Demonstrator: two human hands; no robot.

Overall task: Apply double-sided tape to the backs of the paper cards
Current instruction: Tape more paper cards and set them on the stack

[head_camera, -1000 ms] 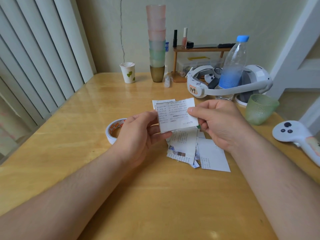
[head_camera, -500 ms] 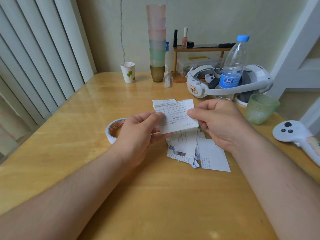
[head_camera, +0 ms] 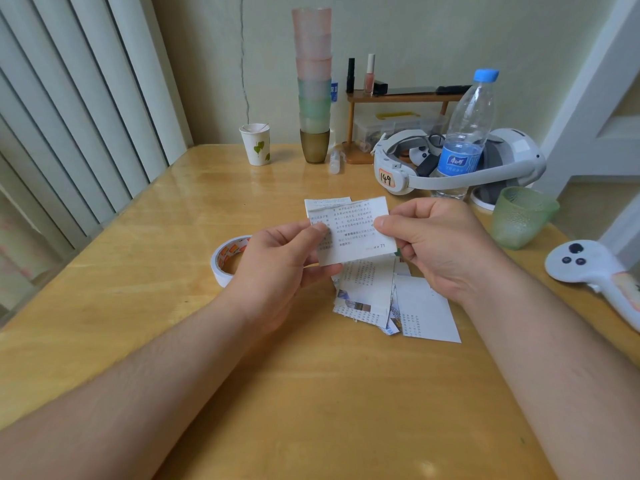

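table: light wooden table [head_camera: 145,306] fills most of the frame, blinds upper left, cups and a bottle along the back
left hand: left hand [head_camera: 277,271] comes in from lower left, thumb pinching the card's left edge
right hand: right hand [head_camera: 440,247] from lower right, thumb and fingers pinching the right edge
card: printed paper card [head_camera: 356,233] held up mid-frame over the loose pile of cards [head_camera: 398,299]
tape: tape roll [head_camera: 225,258] flat on the table, partly behind the left hand

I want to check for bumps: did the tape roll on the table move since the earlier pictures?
No. The tape roll lies at the same spot on the table, partly hidden behind the left hand, as before.
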